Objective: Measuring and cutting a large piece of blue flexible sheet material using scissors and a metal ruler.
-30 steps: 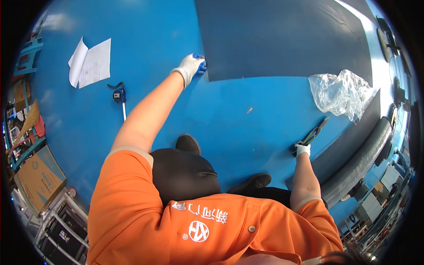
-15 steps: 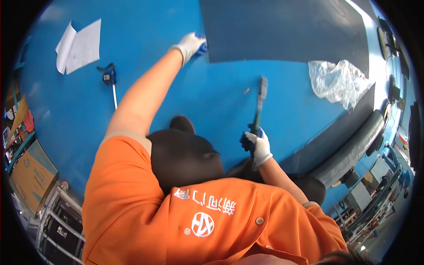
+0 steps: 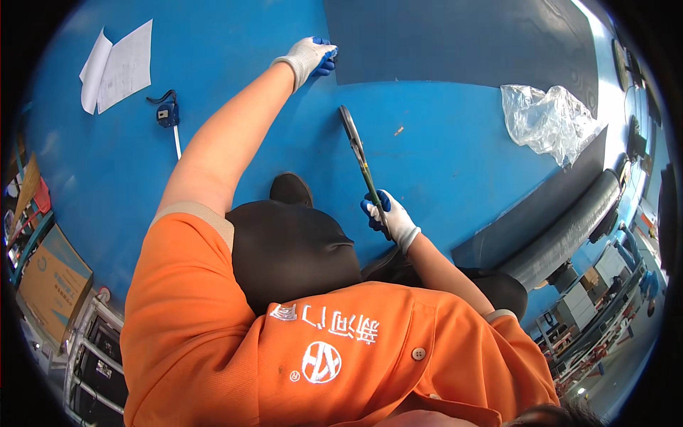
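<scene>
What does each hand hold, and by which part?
Right hand: a scissor-like tool, by its green handle end. Left hand: at the edge of the dark sheet; grip cannot be told.

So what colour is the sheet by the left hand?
The sheet is dark grey; see the head view.

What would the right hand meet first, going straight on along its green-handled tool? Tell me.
The right hand, tool leading, would probably meet the left hand first, beside the dark sheet; height above the blue surface is hard to judge.
</scene>
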### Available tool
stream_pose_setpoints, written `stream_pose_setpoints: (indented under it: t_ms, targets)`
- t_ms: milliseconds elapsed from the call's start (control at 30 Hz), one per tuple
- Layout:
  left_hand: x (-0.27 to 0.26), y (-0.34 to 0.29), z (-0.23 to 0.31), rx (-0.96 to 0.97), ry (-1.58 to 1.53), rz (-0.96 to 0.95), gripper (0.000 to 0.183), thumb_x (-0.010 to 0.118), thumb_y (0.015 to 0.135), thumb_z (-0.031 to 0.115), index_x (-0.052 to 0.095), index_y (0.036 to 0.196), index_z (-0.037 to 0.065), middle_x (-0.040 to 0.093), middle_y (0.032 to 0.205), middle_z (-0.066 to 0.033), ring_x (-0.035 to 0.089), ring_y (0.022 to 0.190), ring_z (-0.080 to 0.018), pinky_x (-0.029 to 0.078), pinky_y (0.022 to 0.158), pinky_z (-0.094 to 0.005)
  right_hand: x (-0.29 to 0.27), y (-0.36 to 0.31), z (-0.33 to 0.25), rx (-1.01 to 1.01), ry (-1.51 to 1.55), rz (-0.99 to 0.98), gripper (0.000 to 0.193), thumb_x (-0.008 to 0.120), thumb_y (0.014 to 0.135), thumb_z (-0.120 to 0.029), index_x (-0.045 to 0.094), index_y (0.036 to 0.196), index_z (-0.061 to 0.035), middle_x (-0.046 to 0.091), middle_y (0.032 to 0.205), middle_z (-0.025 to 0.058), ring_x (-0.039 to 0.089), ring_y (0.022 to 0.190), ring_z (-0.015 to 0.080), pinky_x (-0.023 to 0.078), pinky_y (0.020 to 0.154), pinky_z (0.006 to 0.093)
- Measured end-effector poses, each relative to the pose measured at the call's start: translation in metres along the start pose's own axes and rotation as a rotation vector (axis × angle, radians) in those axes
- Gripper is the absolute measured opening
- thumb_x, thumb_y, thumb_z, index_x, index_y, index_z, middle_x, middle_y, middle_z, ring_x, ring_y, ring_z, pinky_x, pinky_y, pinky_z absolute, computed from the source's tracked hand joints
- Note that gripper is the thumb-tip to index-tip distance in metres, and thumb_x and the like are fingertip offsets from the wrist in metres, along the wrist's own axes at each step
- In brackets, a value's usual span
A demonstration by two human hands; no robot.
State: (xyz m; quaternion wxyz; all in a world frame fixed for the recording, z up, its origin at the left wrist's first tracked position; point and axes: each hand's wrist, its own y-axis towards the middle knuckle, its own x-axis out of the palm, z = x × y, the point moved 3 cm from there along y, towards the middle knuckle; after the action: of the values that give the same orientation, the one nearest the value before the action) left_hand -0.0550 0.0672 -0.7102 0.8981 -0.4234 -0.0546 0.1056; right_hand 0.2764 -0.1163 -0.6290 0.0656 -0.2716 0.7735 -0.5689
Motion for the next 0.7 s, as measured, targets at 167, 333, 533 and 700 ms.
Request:
stream_pose_setpoints:
  t_ms: [167, 333, 533, 700]
  targets:
    - [0.011, 0.001, 0.003, 0.049, 0.328, 0.062, 0.019, 0.06, 0.091, 0.02, 0.059, 0.097, 0.002, 0.066, 0.084, -0.0083, 0.063, 0.068, -0.0172, 0.053, 0.062, -0.0307, 0.006, 0.031, 0.015, 0.131, 0.412, -0.092, 0.019, 0.049, 0.098, -0.026, 0.054, 0.094, -0.008, 0.044, 0.064, -0.0053, 0.041, 0.052, 0.0057, 0.036, 0.049, 0.0218]
    - [0.011, 0.004, 0.001, 0.031, 0.553, 0.037, 0.023, 0.059, 0.091, 0.024, 0.06, 0.093, 0.001, 0.067, 0.079, -0.0074, 0.063, 0.066, -0.0166, 0.05, 0.066, -0.0318, 0.022, 0.063, 0.022, 0.182, 0.669, -0.315, 0.032, 0.042, 0.101, -0.036, 0.052, 0.083, -0.0117, 0.04, 0.059, -0.0067, 0.035, 0.046, 0.0071, 0.035, 0.05, 0.023]
    - [0.01, 0.008, 0.002, 0.068, 0.766, 0.024, 0.025, 0.057, 0.093, 0.027, 0.062, 0.092, 0.002, 0.067, 0.077, -0.0066, 0.062, 0.067, -0.0166, 0.05, 0.067, -0.0326, 0.036, 0.067, 0.006, -0.064, 0.262, -0.141, 0.033, 0.038, 0.102, -0.035, 0.048, 0.079, -0.0126, 0.037, 0.059, -0.0059, 0.034, 0.047, 0.0078, 0.034, 0.051, 0.0241]
    - [0.01, 0.005, 0.003, 0.075, 0.732, 0.028, 0.025, 0.056, 0.093, 0.027, 0.062, 0.092, 0.003, 0.067, 0.076, -0.0066, 0.062, 0.066, -0.0164, 0.05, 0.067, -0.0327, 0.037, 0.063, -0.011, -0.161, 0.083, -0.015, 0.029, 0.036, 0.102, -0.032, 0.046, 0.083, -0.0126, 0.036, 0.06, -0.0054, 0.034, 0.049, 0.0079, 0.034, 0.052, 0.0243]
